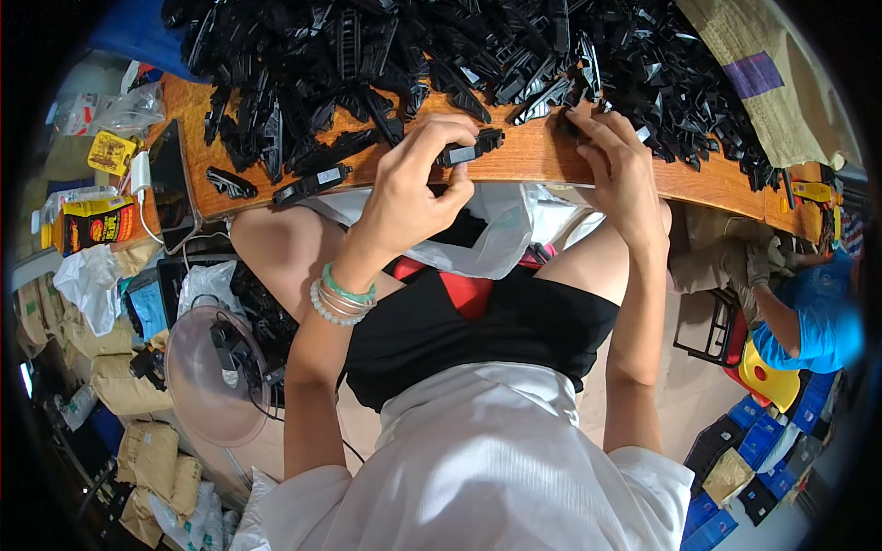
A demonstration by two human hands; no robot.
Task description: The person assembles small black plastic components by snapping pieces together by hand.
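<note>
Between the thumb and fingers of my left hand (413,188) is a black plastic part (478,147) with a grey rectangular patch, held just above the table's near edge. My right hand (623,170) reaches to the front of the heap, its fingers bent around a dark spot. What those fingers grip is mostly hidden. A large heap of long, ribbed black plastic pieces (349,55) lies beyond my left hand. Smaller black pieces (661,92) are piled beyond my right hand. Left of my left hand, another black part with a grey patch (314,184) rests at the table edge.
The wooden table (524,158) curves across in front of me. White plastic sheeting (496,241) hangs below its edge. A clear round tub (216,376) stands at lower left, with cables nearby. At the right, a person in a blue shirt (822,308) sits near a yellow stool (770,375).
</note>
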